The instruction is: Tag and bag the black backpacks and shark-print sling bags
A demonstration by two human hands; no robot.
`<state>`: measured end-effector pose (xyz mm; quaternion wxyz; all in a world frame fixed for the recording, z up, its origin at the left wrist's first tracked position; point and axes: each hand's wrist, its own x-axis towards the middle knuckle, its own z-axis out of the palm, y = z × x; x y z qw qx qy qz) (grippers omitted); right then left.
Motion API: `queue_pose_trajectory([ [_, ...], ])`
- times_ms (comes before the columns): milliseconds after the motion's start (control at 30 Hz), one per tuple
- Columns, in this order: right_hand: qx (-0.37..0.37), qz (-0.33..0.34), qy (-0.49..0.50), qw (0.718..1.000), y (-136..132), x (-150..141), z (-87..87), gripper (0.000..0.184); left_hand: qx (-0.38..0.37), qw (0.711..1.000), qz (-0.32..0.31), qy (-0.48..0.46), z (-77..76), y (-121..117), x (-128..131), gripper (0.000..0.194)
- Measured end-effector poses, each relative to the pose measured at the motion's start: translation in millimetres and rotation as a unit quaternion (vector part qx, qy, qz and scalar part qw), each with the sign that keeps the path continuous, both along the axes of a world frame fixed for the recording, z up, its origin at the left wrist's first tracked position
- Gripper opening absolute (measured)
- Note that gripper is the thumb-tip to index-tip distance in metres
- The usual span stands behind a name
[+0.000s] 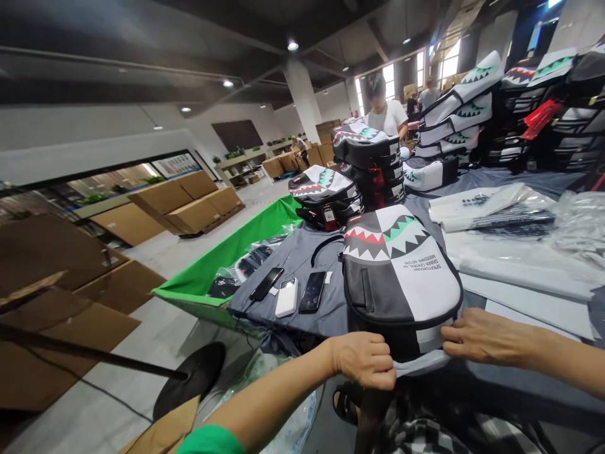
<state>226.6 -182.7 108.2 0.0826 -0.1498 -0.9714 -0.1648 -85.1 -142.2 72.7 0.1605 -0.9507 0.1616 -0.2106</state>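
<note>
A black, grey and white backpack [401,268] with a shark-mouth print lies flat on the grey-covered table [302,255] in front of me. My left hand [363,359] is closed at the bag's near bottom edge, pinching a thin clear plastic edge [420,362] there. My right hand [477,335] grips the bag's near right corner with curled fingers on the same plastic. Both forearms reach in from the bottom of the picture.
Two dark phones [266,284] [312,291] and a white power bank [287,297] lie left of the bag. Stacks of shark backpacks [366,161] stand behind. Plastic sleeves [510,214] cover the right. A green bin [236,252], cartons [184,202] and a person [385,113] are beyond.
</note>
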Motion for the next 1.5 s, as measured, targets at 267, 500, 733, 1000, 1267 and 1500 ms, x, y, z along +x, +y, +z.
queue_pose_trajectory([
  [267,0.114,-0.058,0.139,0.982,-40.4,10.2,-55.9,0.032,0.048,0.993,0.107,-0.014,-27.7,-26.3,-12.6,0.005],
  [500,-0.096,-0.266,0.429,0.858,-75.3,-0.3,-125.6,0.019,-0.124,0.962,0.240,-0.051,-5.1,-49.4,49.2,0.023],
  [733,-0.361,-0.410,0.649,0.530,-76.4,-38.0,-112.6,0.047,-0.378,0.800,0.430,0.178,1.8,-49.7,87.8,0.036],
  [1000,-0.362,-0.411,0.694,0.468,-53.7,-54.0,-98.6,0.052,-0.614,0.628,0.428,0.213,-5.5,-46.3,90.8,0.024],
  [1267,-0.313,-0.431,0.744,0.403,-33.9,-83.6,-126.6,0.046,-0.487,0.704,0.471,0.213,5.1,-48.2,93.5,0.019],
  [1500,-0.118,-0.369,0.586,0.712,-42.9,-25.2,-97.6,0.024,-0.317,0.761,0.526,0.207,-2.4,-49.2,96.2,0.032],
])
